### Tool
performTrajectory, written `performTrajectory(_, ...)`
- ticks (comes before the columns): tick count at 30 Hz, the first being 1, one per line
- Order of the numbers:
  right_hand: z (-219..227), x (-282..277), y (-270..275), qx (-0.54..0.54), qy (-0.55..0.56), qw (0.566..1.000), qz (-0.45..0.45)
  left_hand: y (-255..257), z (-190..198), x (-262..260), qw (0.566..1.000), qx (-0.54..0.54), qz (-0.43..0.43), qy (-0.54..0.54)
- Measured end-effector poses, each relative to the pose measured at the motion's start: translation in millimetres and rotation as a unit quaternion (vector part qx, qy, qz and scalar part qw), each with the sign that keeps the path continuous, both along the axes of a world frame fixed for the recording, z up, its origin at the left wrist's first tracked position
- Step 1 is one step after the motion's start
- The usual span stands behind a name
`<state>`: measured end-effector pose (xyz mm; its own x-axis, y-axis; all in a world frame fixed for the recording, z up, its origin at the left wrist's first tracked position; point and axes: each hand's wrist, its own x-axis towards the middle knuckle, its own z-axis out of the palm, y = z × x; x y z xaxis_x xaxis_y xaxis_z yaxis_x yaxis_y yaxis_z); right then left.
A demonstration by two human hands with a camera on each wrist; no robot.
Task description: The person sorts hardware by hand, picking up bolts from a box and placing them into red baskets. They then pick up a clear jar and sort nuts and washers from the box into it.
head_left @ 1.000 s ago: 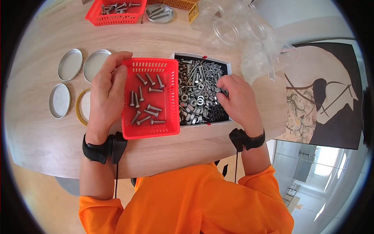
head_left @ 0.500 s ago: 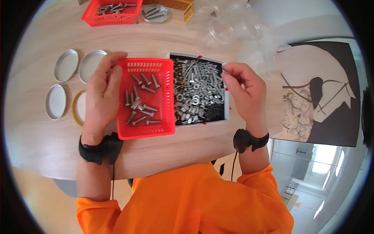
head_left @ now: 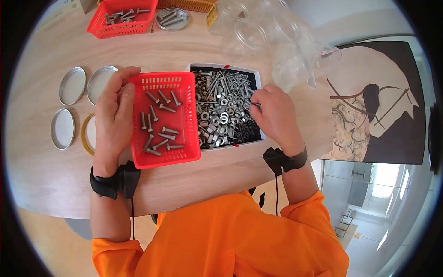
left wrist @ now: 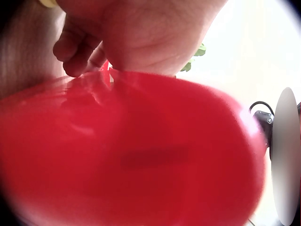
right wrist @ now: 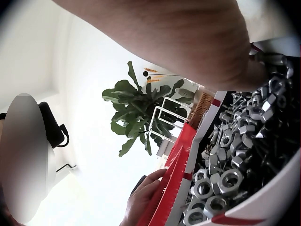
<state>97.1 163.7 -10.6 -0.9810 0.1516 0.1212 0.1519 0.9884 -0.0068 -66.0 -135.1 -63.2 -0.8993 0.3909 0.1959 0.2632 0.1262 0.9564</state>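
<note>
A: Head view. Left hand [head_left: 113,121] grips the red basket [head_left: 161,121] by its 9 o'clock edge, bolts [head_left: 158,121] loose inside.

B: Right side?

A: Right hand [head_left: 272,115], fingers curled, tips in the tray [head_left: 256,78] of nuts [head_left: 221,117] at its 3 o'clock rim; what they hold, cannot tell. Basket touches tray. Lids [head_left: 73,85] at 9 o'clock, bare table [head_left: 198,180] at 6.

B: Left wrist?

A: Blurred red basket [left wrist: 131,160] underside, fingers [left wrist: 77,49] curled on its edge.

B: Right wrist?

A: Nuts [right wrist: 235,160] against the tray's white wall [right wrist: 263,202].
</note>
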Motion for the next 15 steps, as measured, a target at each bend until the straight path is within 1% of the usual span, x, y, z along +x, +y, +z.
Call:
performTrajectory(3,1.3,-0.7,-1.1,-0.048,0.015,0.999,-0.019,0.4,2.3,2.8,1.0,0.006,0.002,-0.013)
performTrajectory(6,13.4,-1.5,-7.3,-0.181,0.058,0.981,-0.047,-2.7,0.9,1.5,0.999,0.001,-0.013,-0.029)
performTrajectory(8,25.3,-2.5,-25.5,-0.306,0.034,0.948,-0.077,-4.2,1.7,0.8,0.999,-0.003,-0.021,-0.041)
performTrajectory(9,29.3,-4.2,-36.5,-0.371,0.023,0.924,-0.093,-3.3,3.5,1.6,0.999,-0.007,-0.021,-0.045)
performTrajectory(10,30.7,-6.9,-47.7,-0.395,0.013,0.916,-0.062,-3.0,5.0,1.9,0.998,-0.011,-0.021,-0.049)
performTrajectory(13,33.6,-19.4,-78.4,-0.457,-0.008,0.889,0.035,-0.2,0.7,1.9,1.0,0.007,0.0,-0.01)
performTrajectory(15,31.0,-24.4,-81.4,-0.47,0.037,0.881,0.03,-0.6,-0.2,1.4,1.0,0.0,0.0,-0.011)
